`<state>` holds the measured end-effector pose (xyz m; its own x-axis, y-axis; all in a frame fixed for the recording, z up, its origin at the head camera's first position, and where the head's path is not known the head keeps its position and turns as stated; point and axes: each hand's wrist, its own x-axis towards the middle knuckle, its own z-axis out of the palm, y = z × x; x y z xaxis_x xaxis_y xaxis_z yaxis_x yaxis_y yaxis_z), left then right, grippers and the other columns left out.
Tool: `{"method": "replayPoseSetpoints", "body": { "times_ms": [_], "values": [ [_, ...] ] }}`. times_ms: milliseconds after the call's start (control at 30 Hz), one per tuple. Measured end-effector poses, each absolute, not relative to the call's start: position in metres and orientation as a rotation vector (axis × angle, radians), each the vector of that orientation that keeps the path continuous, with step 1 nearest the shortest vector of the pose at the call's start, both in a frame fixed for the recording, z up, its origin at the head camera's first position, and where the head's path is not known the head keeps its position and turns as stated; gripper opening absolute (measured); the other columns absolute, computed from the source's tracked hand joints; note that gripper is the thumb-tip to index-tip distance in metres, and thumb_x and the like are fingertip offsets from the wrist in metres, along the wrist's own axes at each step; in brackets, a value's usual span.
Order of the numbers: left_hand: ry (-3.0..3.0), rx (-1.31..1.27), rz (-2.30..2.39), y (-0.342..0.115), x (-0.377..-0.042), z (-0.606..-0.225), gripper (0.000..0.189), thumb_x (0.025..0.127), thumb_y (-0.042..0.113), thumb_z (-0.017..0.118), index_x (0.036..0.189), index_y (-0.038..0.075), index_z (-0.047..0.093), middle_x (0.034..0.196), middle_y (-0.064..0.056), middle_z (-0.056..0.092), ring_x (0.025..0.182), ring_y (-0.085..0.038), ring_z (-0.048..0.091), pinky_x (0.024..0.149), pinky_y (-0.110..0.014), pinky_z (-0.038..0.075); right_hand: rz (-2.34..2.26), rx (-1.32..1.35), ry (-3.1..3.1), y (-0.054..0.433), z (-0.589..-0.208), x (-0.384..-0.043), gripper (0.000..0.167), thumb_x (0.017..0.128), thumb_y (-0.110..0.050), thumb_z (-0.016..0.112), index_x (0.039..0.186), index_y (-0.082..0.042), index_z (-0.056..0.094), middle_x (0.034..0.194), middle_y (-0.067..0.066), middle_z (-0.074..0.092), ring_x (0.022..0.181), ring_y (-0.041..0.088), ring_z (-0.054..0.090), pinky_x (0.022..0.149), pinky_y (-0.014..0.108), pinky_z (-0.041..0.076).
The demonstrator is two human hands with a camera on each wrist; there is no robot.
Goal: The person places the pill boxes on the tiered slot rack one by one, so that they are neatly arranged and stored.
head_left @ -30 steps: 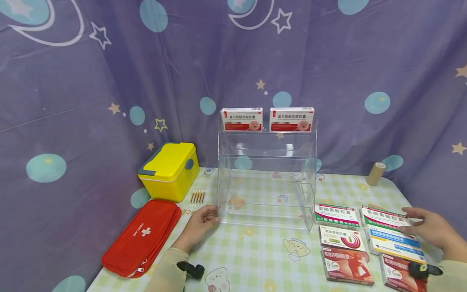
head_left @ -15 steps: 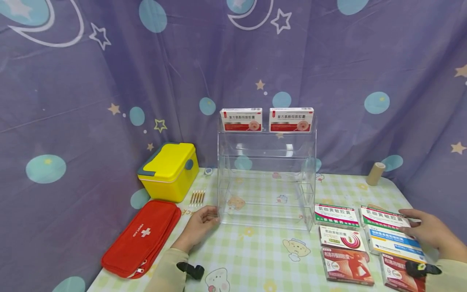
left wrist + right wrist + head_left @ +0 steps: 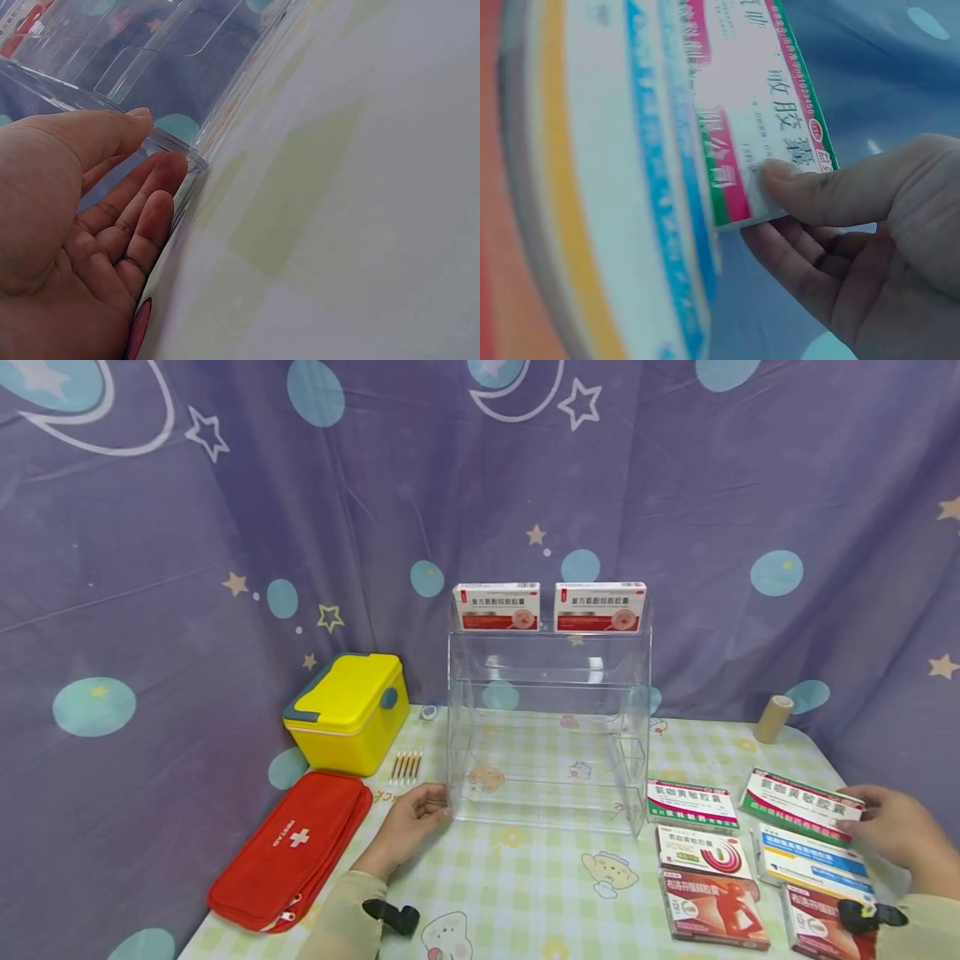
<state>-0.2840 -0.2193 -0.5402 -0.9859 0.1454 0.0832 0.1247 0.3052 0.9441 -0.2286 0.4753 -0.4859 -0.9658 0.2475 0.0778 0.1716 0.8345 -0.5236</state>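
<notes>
My right hand (image 3: 896, 827) pinches the right end of a white, green and magenta capsule box (image 3: 798, 806). In the right wrist view its thumb lies on the box's printed face, with the fingers underneath. The box tilts, its far left corner raised above a blue-and-white medicine box (image 3: 813, 860). My left hand (image 3: 412, 822) is at the lower left side of a clear acrylic display rack (image 3: 547, 822). Seen from the left wrist, its loosely bent fingertips (image 3: 171, 166) touch the rack's bottom corner. Two red-and-white medicine boxes (image 3: 498, 607) stand in the rack's top tier.
Left of the held box lie a matching capsule box (image 3: 692, 804), a white-and-pink box (image 3: 701, 850) and a red box (image 3: 712, 906). Another red box (image 3: 821, 918) is under the right wrist. A red first-aid pouch (image 3: 288, 852), yellow case (image 3: 348, 714) and cardboard tube (image 3: 772, 718) surround the rack.
My right hand has moved slightly right and taken hold of the green-and-magenta capsule box, which has shifted and turned from its place. My left hand stays at the rack.
</notes>
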Motion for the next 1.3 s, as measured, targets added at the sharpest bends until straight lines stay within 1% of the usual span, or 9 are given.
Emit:
{"method": "replayPoseSetpoints", "body": {
  "times_ms": [167, 433, 533, 633, 733, 833, 967, 1167, 1300],
  "values": [
    [2.516, 0.274, 1.831, -0.22, -0.284, -0.541, 0.038, 0.095, 0.01, 0.078, 0.131, 0.004, 0.067, 0.125, -0.011, 0.072, 0.104, -0.021, 0.068, 0.084, -0.026, 0.054, 0.749, -0.289, -2.827, 0.474, -0.478, -0.223, 0.031, 0.088, 0.0, 0.075, 0.11, 0.018, 0.062, 0.096, 0.037, 0.064, 0.085, 0.05, 0.061, 0.071, 0.062, 0.046],
    [2.516, 0.269, 1.82, -0.22, -0.283, -0.542, 0.037, 0.096, 0.009, 0.077, 0.131, 0.003, 0.067, 0.125, -0.011, 0.071, 0.103, -0.021, 0.068, 0.084, -0.026, 0.054, 0.752, -0.34, -2.717, 0.473, -0.474, -0.22, 0.032, 0.095, -0.002, 0.072, 0.117, 0.018, 0.061, 0.107, 0.042, 0.061, 0.092, 0.058, 0.057, 0.072, 0.063, 0.046],
    [2.514, 0.274, 1.818, -0.221, -0.283, -0.543, 0.038, 0.096, 0.009, 0.077, 0.131, 0.002, 0.066, 0.125, -0.011, 0.071, 0.103, -0.021, 0.068, 0.084, -0.026, 0.054, 0.752, -0.354, -2.635, 0.472, -0.468, -0.221, 0.035, 0.097, -0.005, 0.072, 0.12, 0.018, 0.061, 0.106, 0.043, 0.062, 0.084, 0.054, 0.062, 0.061, 0.05, 0.051],
    [2.516, 0.285, 1.828, -0.22, -0.283, -0.542, 0.037, 0.096, 0.009, 0.077, 0.131, 0.002, 0.066, 0.125, -0.012, 0.071, 0.103, -0.02, 0.068, 0.084, -0.026, 0.054, 0.802, -0.356, -2.556, 0.464, -0.457, -0.221, 0.038, 0.1, -0.01, 0.071, 0.125, 0.017, 0.062, 0.104, 0.039, 0.065, 0.067, 0.025, 0.064, 0.053, 0.029, 0.047],
    [2.525, 0.291, 1.828, -0.22, -0.283, -0.54, 0.036, 0.096, 0.009, 0.077, 0.13, 0.002, 0.067, 0.123, -0.012, 0.072, 0.103, -0.02, 0.068, 0.084, -0.026, 0.054, 0.917, -0.351, -2.437, 0.451, -0.44, -0.221, 0.038, 0.102, -0.016, 0.07, 0.124, 0.015, 0.063, 0.086, 0.004, 0.071, 0.067, -0.005, 0.053, 0.053, 0.016, 0.042],
    [2.533, 0.3, 1.819, -0.219, -0.283, -0.539, 0.036, 0.096, 0.01, 0.077, 0.13, 0.002, 0.067, 0.123, -0.01, 0.072, 0.103, -0.02, 0.068, 0.085, -0.027, 0.054, 1.089, -0.321, -2.271, 0.437, -0.424, -0.219, 0.009, 0.101, -0.017, 0.072, 0.108, -0.011, 0.072, 0.082, -0.03, 0.058, 0.069, -0.015, 0.048, 0.057, 0.008, 0.041],
    [2.54, 0.31, 1.805, -0.219, -0.283, -0.539, 0.036, 0.096, 0.011, 0.077, 0.13, 0.003, 0.067, 0.123, -0.01, 0.072, 0.103, -0.021, 0.068, 0.086, -0.027, 0.055, 1.227, -0.243, -2.136, 0.413, -0.402, -0.216, 0.028, 0.099, -0.015, 0.074, 0.106, -0.04, 0.064, 0.085, -0.036, 0.058, 0.072, -0.013, 0.055, 0.059, 0.006, 0.042],
    [2.537, 0.299, 1.798, -0.221, -0.284, -0.54, 0.037, 0.096, 0.01, 0.078, 0.13, 0.004, 0.067, 0.123, -0.01, 0.072, 0.103, -0.02, 0.068, 0.085, -0.027, 0.054, 1.313, -0.015, -2.116, 0.37, -0.371, -0.217, 0.03, 0.097, -0.009, 0.076, 0.126, -0.002, 0.071, 0.09, -0.021, 0.071, 0.071, -0.004, 0.069, 0.067, 0.01, 0.053],
    [2.533, 0.3, 1.8, -0.222, -0.284, -0.54, 0.038, 0.096, 0.011, 0.078, 0.131, 0.003, 0.067, 0.124, -0.011, 0.071, 0.104, -0.02, 0.068, 0.085, -0.027, 0.054, 1.28, 0.066, -2.13, 0.343, -0.341, -0.224, 0.031, 0.095, -0.012, 0.079, 0.123, -0.001, 0.072, 0.089, -0.014, 0.072, 0.073, -0.001, 0.07, 0.066, 0.011, 0.052]
  ]
}}
